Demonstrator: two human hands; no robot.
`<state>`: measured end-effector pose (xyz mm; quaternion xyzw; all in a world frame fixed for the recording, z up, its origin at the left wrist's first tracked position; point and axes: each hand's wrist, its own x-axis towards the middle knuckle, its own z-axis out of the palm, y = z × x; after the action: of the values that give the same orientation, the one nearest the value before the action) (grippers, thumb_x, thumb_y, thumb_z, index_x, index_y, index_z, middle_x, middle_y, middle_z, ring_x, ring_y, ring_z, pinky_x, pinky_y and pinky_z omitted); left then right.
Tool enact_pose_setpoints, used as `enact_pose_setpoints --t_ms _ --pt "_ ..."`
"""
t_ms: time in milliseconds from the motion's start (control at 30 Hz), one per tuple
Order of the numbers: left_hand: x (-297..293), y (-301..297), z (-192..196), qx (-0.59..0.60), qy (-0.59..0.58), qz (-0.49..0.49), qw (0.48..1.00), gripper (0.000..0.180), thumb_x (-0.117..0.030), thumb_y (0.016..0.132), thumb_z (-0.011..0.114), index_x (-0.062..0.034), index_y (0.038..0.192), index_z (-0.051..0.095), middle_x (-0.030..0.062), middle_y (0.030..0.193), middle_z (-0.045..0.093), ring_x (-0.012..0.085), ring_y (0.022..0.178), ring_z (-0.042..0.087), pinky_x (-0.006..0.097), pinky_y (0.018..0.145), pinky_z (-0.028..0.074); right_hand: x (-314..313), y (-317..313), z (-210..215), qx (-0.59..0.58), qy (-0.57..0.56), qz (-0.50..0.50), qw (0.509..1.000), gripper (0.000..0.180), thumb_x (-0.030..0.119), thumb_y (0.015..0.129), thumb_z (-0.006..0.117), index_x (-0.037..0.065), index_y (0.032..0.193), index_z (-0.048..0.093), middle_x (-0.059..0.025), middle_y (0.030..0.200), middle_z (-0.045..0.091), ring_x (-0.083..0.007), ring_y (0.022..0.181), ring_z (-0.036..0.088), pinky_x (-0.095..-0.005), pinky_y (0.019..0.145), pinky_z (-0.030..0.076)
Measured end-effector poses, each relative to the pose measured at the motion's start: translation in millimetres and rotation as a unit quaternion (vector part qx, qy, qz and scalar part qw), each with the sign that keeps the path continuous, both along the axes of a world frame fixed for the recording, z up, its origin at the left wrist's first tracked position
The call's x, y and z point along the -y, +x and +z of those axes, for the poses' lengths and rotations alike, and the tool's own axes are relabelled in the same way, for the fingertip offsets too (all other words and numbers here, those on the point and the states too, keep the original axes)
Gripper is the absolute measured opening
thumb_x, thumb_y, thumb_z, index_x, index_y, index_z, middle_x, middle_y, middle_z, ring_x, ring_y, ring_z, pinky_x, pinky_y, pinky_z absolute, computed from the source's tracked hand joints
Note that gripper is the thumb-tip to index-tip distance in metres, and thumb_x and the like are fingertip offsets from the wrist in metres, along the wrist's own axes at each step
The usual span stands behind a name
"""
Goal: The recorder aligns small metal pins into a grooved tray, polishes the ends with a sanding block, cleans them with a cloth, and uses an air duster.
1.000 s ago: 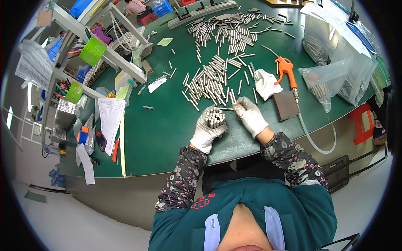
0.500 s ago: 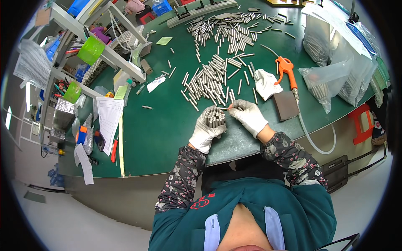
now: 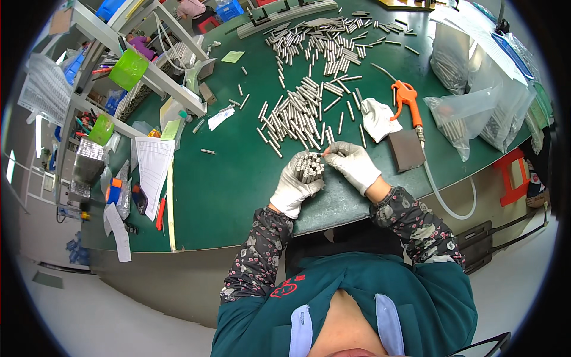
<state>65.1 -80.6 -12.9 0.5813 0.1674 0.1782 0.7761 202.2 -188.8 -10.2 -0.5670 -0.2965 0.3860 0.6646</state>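
Note:
My left hand [image 3: 290, 189], in a whitish work glove, is wrapped round a bundle of short metal pins [image 3: 309, 169], their round ends facing up. Close beside it, my gloved right hand [image 3: 354, 166] has thumb and forefinger pinched at the bundle's upper right edge. A single metal pin seems to lie between those fingertips, mostly hidden. Just beyond both hands spreads a loose heap of the same metal pins [image 3: 297, 116] on the green table [image 3: 232, 190]. Farther back lies a second, wider scatter of metal pins [image 3: 327, 44].
Right of the heap are a white cloth [image 3: 377, 119], an orange air gun [image 3: 407, 101] with a pale hose, and a brown block [image 3: 406, 150]. Plastic bags of pins [image 3: 458, 119] stand at the right edge. Paper sheets [image 3: 153, 169] and a red pen [image 3: 160, 213] lie left, below a shelf frame.
My left hand has shifted slightly right with the bundle, which is tilted a little more upward. My right hand stays nearly still, fingers pinched.

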Motion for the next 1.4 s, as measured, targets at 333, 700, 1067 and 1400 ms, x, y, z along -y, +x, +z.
enact_pose_setpoints --t_ms 333,700,1067,1400 --pt "4.4 2.7 -12.8 -0.003 0.187 0.004 0.982 0.067 0.01 0.065 0.071 -0.0047 0.125 0.045 0.0013 0.105 0.058 0.0092 0.094 0.057 0.024 0.084 0.048 0.8 0.9 -0.1 -0.023 0.02 -0.001 1.0 0.013 0.007 0.084 0.059 -0.001 0.094 0.061 -0.001 0.086 0.061 -0.0056 0.076 0.051 -0.0195 0.069 0.043" --pt "3.9 3.1 -17.6 -0.003 0.289 0.011 0.957 0.066 0.006 0.064 0.074 -0.0026 0.123 0.047 0.0025 0.104 0.059 0.0101 0.094 0.058 0.024 0.084 0.049 4.4 0.7 3.8 -0.035 0.015 0.004 0.999 0.013 0.008 0.085 0.058 -0.001 0.094 0.062 -0.0013 0.086 0.062 -0.0059 0.077 0.053 -0.0193 0.071 0.043" --pt "5.0 5.2 -9.8 -0.024 0.222 0.001 0.975 0.064 0.007 0.062 0.074 -0.0049 0.12 0.049 0.0006 0.103 0.059 0.0087 0.093 0.057 0.024 0.083 0.048 8.9 2.9 25.3 0.084 -0.001 0.001 0.997 0.02 0.01 0.083 0.059 -0.002 0.099 0.065 -0.0062 0.089 0.067 -0.0088 0.083 0.061 -0.0222 0.077 0.048" --pt "6.2 6.4 -4.6 -0.016 0.129 -0.005 0.992 0.063 0.011 0.064 0.07 -0.0022 0.122 0.048 0.0018 0.106 0.059 0.0098 0.097 0.057 0.025 0.088 0.047 0.8 4.3 15.8 0.123 -0.003 0.029 0.992 0.02 0.007 0.085 0.06 -0.003 0.102 0.063 -0.0034 0.089 0.065 -0.0056 0.082 0.057 -0.0195 0.075 0.047"
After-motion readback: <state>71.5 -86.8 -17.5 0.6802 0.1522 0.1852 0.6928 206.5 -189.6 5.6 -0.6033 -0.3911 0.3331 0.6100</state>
